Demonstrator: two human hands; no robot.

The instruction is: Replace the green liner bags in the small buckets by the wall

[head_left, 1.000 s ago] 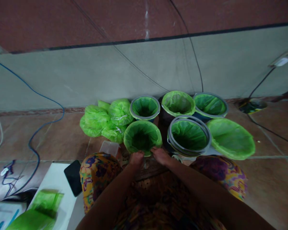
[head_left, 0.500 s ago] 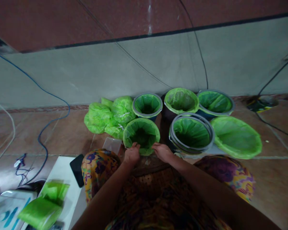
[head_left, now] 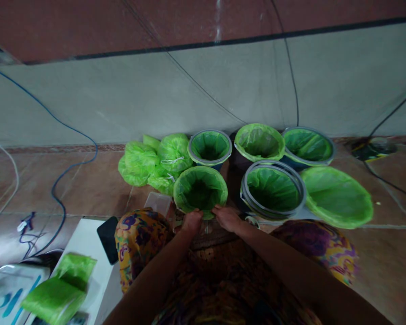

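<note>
A green bin liner lines the small bin in front of me, its edge folded out over the rim. My left hand is closed on the liner at the near side of the rim. A little to the right, my right hand pinches the same edge. The bin under the liner is mostly hidden. Behind it stands a grey-rimmed bin with a green liner inside. Right of my hands is another lined bin with grey rings around its top.
Tied green bags lie to the left. More lined bins stand along the wall, and a wide green-lined one is at the right. A white bench holds a phone and folded green bags. Cables cross floor and wall.
Both hands have shifted slightly toward each other along the near rim, still gripping the liner. The view has moved slightly; the other bins and bags stay in place.
</note>
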